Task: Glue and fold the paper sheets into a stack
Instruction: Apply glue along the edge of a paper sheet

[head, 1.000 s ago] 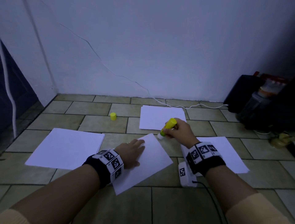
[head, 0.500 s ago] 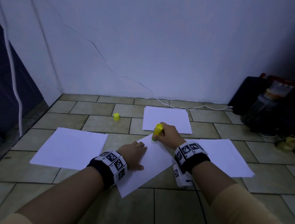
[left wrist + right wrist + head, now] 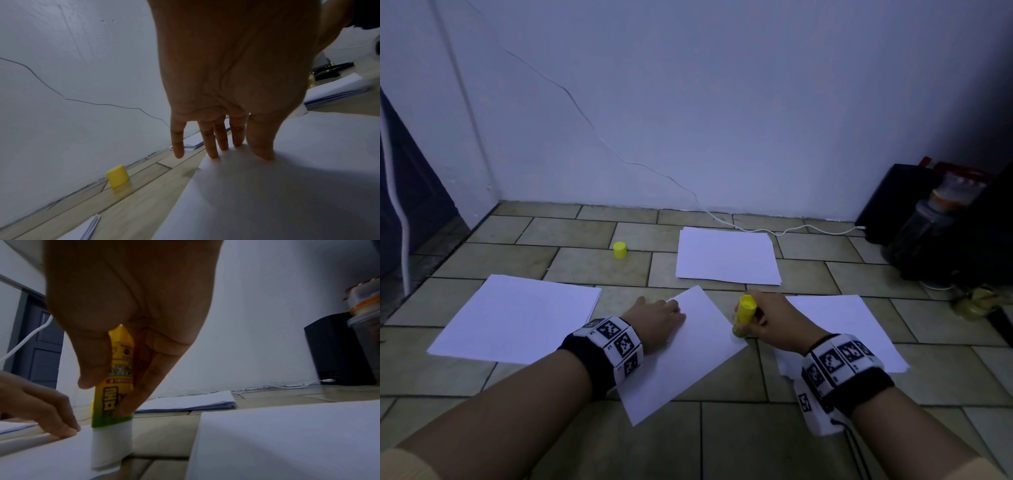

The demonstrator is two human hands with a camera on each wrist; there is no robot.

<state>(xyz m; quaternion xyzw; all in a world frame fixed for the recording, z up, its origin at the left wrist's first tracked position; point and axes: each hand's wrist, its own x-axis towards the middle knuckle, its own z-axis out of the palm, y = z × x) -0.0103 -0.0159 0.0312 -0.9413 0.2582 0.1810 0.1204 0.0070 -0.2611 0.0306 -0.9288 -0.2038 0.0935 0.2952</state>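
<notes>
A single white sheet (image 3: 688,356) lies skewed on the tiled floor in front of me. My left hand (image 3: 657,320) presses flat on its upper left part, fingers straight (image 3: 211,146). My right hand (image 3: 763,323) grips a yellow glue stick (image 3: 743,315), held nearly upright. Its white glue tip (image 3: 111,449) touches the sheet's right edge. The sheet (image 3: 41,459) fills the lower left of the right wrist view. The yellow cap (image 3: 619,250) stands on the floor beyond, also seen as the cap (image 3: 117,177) in the left wrist view.
Paper stacks lie at the left (image 3: 517,318), at the far centre (image 3: 726,255) and under my right wrist (image 3: 859,329). A white cable (image 3: 791,229) runs along the wall. A black box (image 3: 900,202) and jars (image 3: 928,226) stand at the right.
My right hand has drawn the glue stick from the sheet's top corner down along its right edge towards me. The left hand has stayed pressed on the sheet.
</notes>
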